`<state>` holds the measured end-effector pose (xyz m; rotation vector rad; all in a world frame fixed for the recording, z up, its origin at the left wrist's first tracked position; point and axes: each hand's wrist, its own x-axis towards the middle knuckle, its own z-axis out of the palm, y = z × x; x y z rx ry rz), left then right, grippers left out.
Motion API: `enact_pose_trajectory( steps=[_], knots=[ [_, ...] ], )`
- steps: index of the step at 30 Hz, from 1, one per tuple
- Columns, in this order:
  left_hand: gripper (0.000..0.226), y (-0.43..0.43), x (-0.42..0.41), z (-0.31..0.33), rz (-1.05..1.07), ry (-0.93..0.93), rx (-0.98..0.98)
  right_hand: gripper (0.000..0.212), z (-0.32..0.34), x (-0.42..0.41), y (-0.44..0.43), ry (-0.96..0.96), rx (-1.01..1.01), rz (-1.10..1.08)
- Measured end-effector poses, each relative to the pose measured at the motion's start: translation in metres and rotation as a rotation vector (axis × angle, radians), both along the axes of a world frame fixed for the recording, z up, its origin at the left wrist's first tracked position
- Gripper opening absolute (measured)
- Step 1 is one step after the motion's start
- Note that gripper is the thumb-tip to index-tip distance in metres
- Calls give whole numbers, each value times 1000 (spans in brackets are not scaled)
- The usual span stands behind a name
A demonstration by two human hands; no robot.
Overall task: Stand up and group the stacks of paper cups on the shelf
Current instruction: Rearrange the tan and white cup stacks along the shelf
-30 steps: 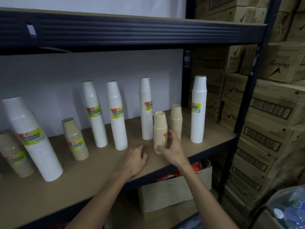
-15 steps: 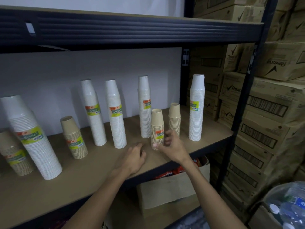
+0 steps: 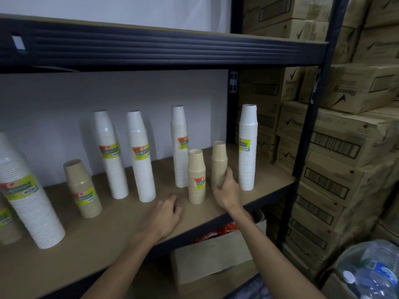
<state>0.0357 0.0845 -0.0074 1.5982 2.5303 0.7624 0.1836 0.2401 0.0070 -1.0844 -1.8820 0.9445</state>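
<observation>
Tan short stack of paper cups (image 3: 219,162) far right on the brown board shelf (image 3: 108,240) is clasped low by the right hand (image 3: 228,190), left hand (image 3: 164,214) lying slack nearby; a hasty sideways drag could topple the tall white cup stack (image 3: 247,147) just beside.

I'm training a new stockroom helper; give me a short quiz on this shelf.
1. True or false: the person's left hand holds a cup stack.
2. The right hand is at: A) a tall white stack, B) a short tan paper cup stack, C) a box.
3. How many tall white paper cup stacks stand on the wooden shelf?
Key: 1 false; 2 B; 3 five.
</observation>
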Motion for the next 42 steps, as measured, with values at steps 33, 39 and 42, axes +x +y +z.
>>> enact_pose_trajectory(
  steps=[33, 39, 42],
  knots=[
    [38, 8, -5, -10, -5, 26, 123, 66, -11, -5, 15, -71, 146, -9],
    [36, 7, -5, -10, -5, 14, 126, 63, -10, 5, 19, -10, 66, 118],
    [38, 6, -6, -9, -14, 11, 115, 65, -6, 8, 16, -33, 52, 129]
  ],
)
